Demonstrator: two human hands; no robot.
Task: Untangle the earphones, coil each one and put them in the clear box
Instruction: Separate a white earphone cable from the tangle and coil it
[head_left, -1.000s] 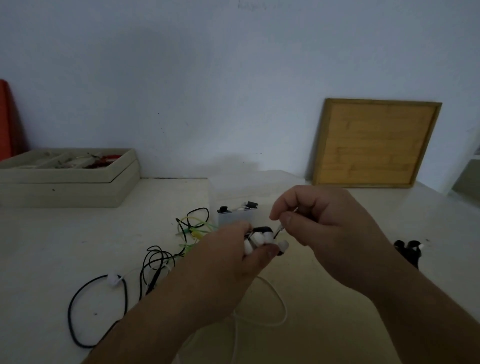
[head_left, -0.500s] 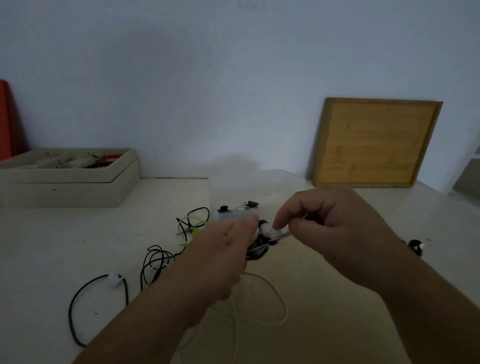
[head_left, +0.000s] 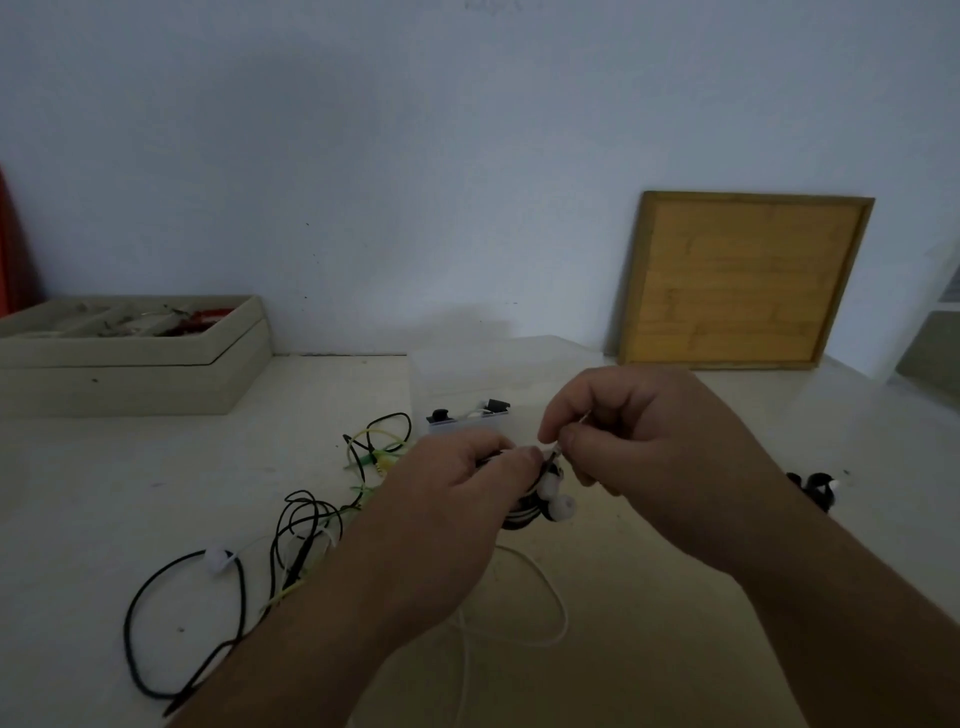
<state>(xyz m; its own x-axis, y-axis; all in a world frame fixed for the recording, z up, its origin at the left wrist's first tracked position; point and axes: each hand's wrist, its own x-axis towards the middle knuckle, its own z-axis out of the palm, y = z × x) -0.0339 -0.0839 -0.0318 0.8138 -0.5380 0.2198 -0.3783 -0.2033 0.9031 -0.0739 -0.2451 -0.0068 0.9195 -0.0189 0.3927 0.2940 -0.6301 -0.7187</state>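
At centre frame the left hand (head_left: 457, 499) and right hand (head_left: 639, 441) meet above the table (head_left: 104, 493), both holding the bundled earphone (head_left: 545, 499) between them. Just behind them sits the clear box (head_left: 467, 423). A tangle of cables (head_left: 306, 525) sprawls at lower left. A tray (head_left: 130, 374) lies at far left against the wall. A board (head_left: 743, 280) leans on the wall at upper right, and a coiled earphone (head_left: 815, 488) rests at the right.

FREE: bare desk (head_left: 649, 675) at front right | LEFT: tangled cables (head_left: 306, 525) spread over the surface | CENTRE: white cable loop (head_left: 545, 597) lying flat | REAR: clear box (head_left: 467, 423) centre, grey tray (head_left: 130, 384) left, wooden board (head_left: 743, 280) leaning on wall, right | RIGHT: black earphone bundle (head_left: 815, 488).
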